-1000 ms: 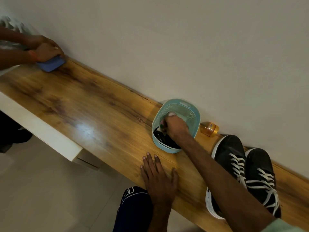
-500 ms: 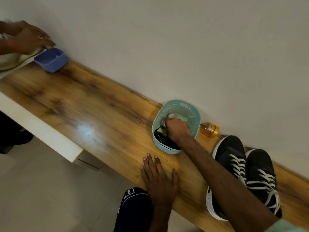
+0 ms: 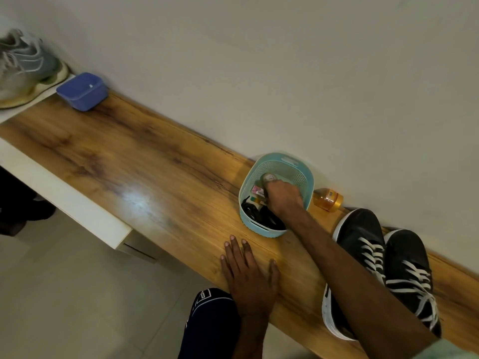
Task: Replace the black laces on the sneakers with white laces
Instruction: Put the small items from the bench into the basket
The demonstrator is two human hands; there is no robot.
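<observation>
Grey shoe (image 3: 23, 66): far left end, on a white ledge against the wall.
Blue tub (image 3: 83, 90): just beside the grey shoe, at the wall-side edge of the bench top.
Bench top (image 3: 134, 167): wood, runs diag. upper left to lower right; back edge meets the wall, front edge drops to the floor. Long bare stretch betw. blue tub and basket.
White panel (image 3: 64, 200): along the front edge, left half only.
L hand (image 3: 250, 275): flat on the wood by the front edge, palm down, fingers straight and slightly spread, holding nothing.
Basket (image 3: 304, 174): teal, perforated, near the back edge, well apart from L hand.
Black laces (image 3: 256, 216): bundled inside the basket, at its near end.
R hand (image 3: 282, 198): reaches down into the basket; fingertips hidden by the knuckles, so can't tell if they grip anything.
Bottle (image 3: 328, 199): amber, on its side, betw. basket and wall.
Black sneakers (image 3: 359, 229): pair side by side, right of the bottle, toes to the wall; R forearm crosses over the nearer one.
White laces (image 3: 373, 255): threaded in both sneakers.
</observation>
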